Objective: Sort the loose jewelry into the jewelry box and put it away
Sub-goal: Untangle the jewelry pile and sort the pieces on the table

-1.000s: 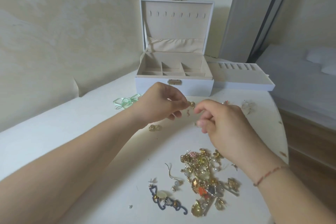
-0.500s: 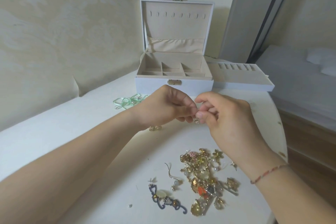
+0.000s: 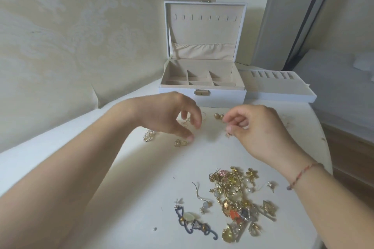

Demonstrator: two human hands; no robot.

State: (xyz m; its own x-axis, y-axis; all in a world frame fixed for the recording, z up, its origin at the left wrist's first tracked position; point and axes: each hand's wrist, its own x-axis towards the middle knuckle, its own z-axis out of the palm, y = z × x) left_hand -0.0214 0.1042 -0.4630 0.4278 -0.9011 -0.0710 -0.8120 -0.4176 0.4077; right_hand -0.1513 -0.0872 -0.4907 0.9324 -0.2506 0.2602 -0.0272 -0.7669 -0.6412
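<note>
The white jewelry box (image 3: 220, 100) stands open at the back of the table, its beige compartments bare. Its removable tray (image 3: 279, 96) lies to the right of it. A tangled pile of gold jewelry (image 3: 236, 192) sits at the front, with a blue curled piece (image 3: 189, 223) to its left. My left hand (image 3: 168, 113) hovers with fingers apart, thumb tip beside two gold earrings (image 3: 180, 142). My right hand (image 3: 261, 133) is curled, a small gold earring (image 3: 228, 134) at its fingertips. Two round bead studs (image 3: 219, 116) lie between the hands.
A pearl cluster (image 3: 148, 135) lies under my left wrist. A thin hoop (image 3: 204, 117) rests in front of the box. The table's curved edge (image 3: 323, 139) runs close on the right, with floor and a bed beyond. A wall is on the left.
My hands, which were pinched together on one small piece, have drawn apart. The left hand has opened and dropped toward the table; the right moved right.
</note>
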